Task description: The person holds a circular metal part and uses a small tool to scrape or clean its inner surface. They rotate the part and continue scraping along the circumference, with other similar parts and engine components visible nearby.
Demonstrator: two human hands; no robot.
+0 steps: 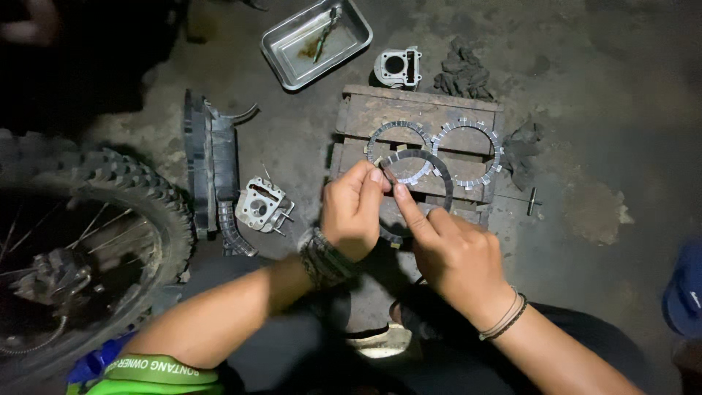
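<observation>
Two toothed ring plates (431, 146) lie flat side by side on a small wooden pallet (365, 110), touching or nearly so, and they take up most of its middle slats. Open concrete floor (607, 95) spreads wide to the right of the pallet; the left is crowded by a black plastic panel (208, 161), a metal engine part (262, 206) and a knobby motorcycle wheel (88, 234). Beyond the pallet's far edge sit a metal tray (316, 40), a cylinder block (397, 67) and a dark rag (463, 73).

Over the pallet's near edge the left hand (352, 212) is curled, thumb and fingers pinching the rim of a third ring plate (417, 172) (it is held tilted, overlapping the two below). The right hand (457, 256) has its index finger stretched out to the same rim, right beside the left fingertips, the other fingers folded. The held ring extends away from both hands toward the far side.
</observation>
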